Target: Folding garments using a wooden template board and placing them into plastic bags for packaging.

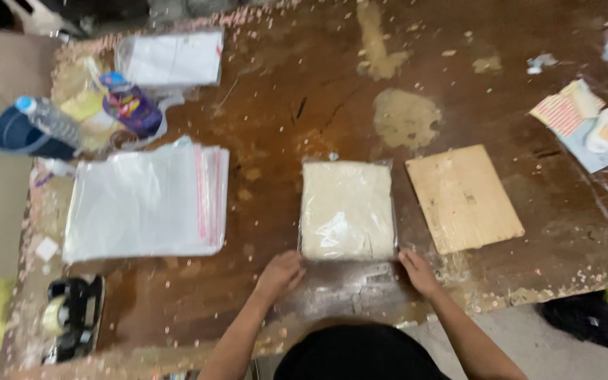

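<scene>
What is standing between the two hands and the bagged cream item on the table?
Nothing visible. The left hand and right hand are both at the near edge of the bagged cream item, at its two corners. The bag stack and cardboard piece lie off to the sides.

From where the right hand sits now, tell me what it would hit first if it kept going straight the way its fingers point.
The right hand points up and slightly left, fingertips already at the near right corner of the bagged cream fabric. It would meet that packet first; the cardboard sheet probably lies just right of its line.
</scene>
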